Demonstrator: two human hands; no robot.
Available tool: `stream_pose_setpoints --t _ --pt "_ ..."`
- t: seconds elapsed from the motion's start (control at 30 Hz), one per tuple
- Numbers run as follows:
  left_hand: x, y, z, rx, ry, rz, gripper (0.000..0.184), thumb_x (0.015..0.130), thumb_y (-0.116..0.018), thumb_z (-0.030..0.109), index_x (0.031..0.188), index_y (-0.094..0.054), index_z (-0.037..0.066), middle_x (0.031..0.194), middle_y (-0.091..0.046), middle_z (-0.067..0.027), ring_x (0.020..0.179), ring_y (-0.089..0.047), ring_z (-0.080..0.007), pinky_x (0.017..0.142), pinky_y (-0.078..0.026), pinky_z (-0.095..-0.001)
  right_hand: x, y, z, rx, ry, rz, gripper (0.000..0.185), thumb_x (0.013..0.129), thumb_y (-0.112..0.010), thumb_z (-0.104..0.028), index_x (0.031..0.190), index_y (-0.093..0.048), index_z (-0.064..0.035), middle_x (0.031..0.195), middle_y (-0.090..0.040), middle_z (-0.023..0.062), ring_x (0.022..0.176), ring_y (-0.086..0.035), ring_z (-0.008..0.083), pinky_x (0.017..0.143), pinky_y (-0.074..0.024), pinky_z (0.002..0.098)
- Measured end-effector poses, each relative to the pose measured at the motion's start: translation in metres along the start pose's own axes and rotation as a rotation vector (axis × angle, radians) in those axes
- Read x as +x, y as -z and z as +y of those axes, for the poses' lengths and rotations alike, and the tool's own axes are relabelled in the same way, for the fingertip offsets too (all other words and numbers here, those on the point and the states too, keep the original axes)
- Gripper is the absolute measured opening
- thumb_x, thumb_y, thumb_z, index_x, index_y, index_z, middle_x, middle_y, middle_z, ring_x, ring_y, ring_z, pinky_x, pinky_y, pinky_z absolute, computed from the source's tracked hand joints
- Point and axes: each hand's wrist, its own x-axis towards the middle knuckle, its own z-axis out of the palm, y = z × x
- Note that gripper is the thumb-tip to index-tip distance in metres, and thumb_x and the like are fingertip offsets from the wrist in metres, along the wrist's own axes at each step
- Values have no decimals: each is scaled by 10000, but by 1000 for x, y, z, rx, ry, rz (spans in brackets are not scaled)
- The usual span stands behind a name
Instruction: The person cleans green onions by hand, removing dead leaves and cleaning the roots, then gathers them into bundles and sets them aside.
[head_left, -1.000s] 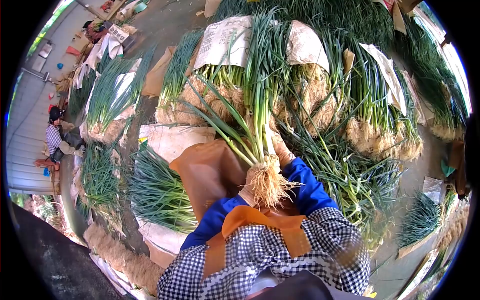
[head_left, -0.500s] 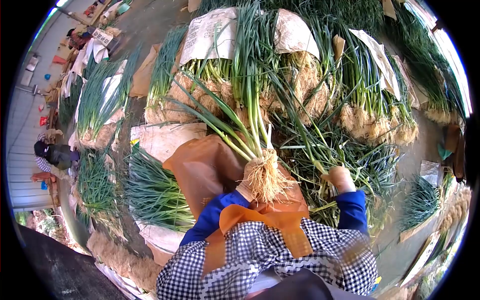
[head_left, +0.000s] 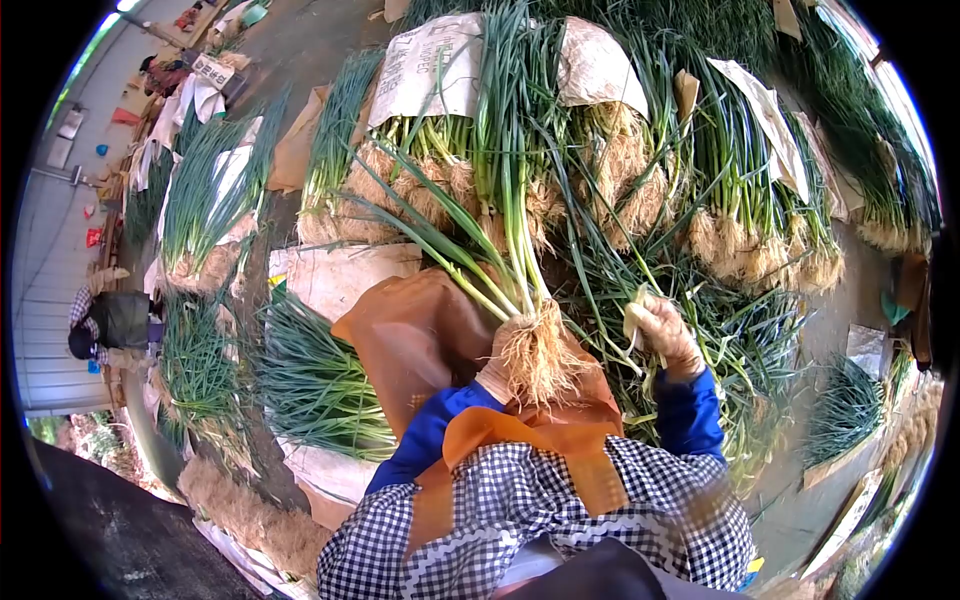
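My left hand [head_left: 496, 376] is closed round the root end of a bunch of green onions [head_left: 519, 262]. Its pale, stringy roots [head_left: 543, 360] hang over the brown apron [head_left: 400, 325] on my lap and cover part of the fingers. The long leaves point away from me. To the right, my right hand [head_left: 668, 335] is closed with its fingers bent, pinching a pale green onion leaf [head_left: 634, 312]. Beneath that hand lies a loose heap of leaves and stalks [head_left: 740, 335].
Green onions with cut-looking tips [head_left: 325, 380] lie on white sacking [head_left: 345, 278] at my left. Several root-ended bundles [head_left: 735, 230] stand ahead, some wrapped in printed white sacks [head_left: 430, 70]. A co-worker [head_left: 118, 325] bends over at the far left.
My right hand has lifted and turned, with the pale leaf now showing at its fingers. The left hand keeps its hold on the bunch. The co-worker's head has dropped lower.
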Motion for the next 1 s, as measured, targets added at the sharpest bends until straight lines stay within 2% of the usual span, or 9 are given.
stream_pose_setpoints --t 0.1,0.17,0.3,0.37,0.5,0.63,0.73,0.87,1.0 --pt "-3 1 4 34 3 15 196 811 -510 36 997 -527 -23 876 -585 -99 768 -591 -200 738 -508 -325 30 -6 22 -996 205 475 250 884 -544 -283 889 -615 -43 755 -618 36 688 -583 155 647 -461 268" --pt "-2 4 3 51 1 31 194 811 -510 36 995 -526 -22 874 -585 -98 766 -591 -198 737 -508 -324 56 -30 20 83 -172 20 449 897 -515 -304 1228 -461 -5 1145 -571 109 1058 -536 234 925 -412 308" --pt "-4 0 10 93 -42 99 191 811 -510 34 993 -526 -21 871 -585 -96 761 -590 -195 734 -508 -320 95 -101 36 648 162 102 332 900 -500 -232 1168 -505 -36 1229 -487 128 1157 -446 245 925 -404 336" --pt "-2 -9 10 -88 -24 24 184 794 -506 -2 973 -535 -33 861 -582 -95 768 -579 -185 705 -504 -300 88 -82 26 -1128 576 92 337 904 -447 -238 1184 -503 -60 1296 -423 149 1214 -374 308 964 -373 390" --pt "-17 -7 22 71 -60 -38 250 766 -510 -21 1015 -517 -4 917 -563 -93 806 -561 -171 712 -496 -275 126 -51 28 -541 266 160 391 844 -526 -388 1061 -583 -68 1066 -589 158 987 -559 328 865 -441 400" --pt "-49 -52 61 161 -234 -118 250 760 -512 -14 1009 -517 8 912 -562 -92 786 -554 -167 704 -496 -270 191 -67 10 -933 493 491 486 738 -638 -457 1023 -562 -70 962 -600 154 917 -591 302 767 -479 377" --pt "-76 -95 89 278 -435 -168 250 755 -514 -8 1004 -517 17 908 -562 -92 771 -548 -165 697 -495 -266 239 -60 25 -1029 6 466 456 753 -627 -418 1047 -551 -78 996 -603 158 892 -585 322 746 -474 385" --pt "-109 -152 117 445 -705 -222 250 750 -517 0 998 -516 28 902 -561 -91 752 -541 -161 689 -495 -261 237 -42 51 -991 344 467 373 776 -616 -359 982 -578 -50 835 -628 165 725 -603 333 648 -486 381" --pt "-121 -192 125 545 -865 -239 250 744 -519 7 992 -516 40 897 -560 -91 732 -534 -158 681 -495 -256 145 -26 4 -46 188 178 319 769 -654 -281 986 -600 -52 835 -650 69 745 -610 184 684 -490 320"
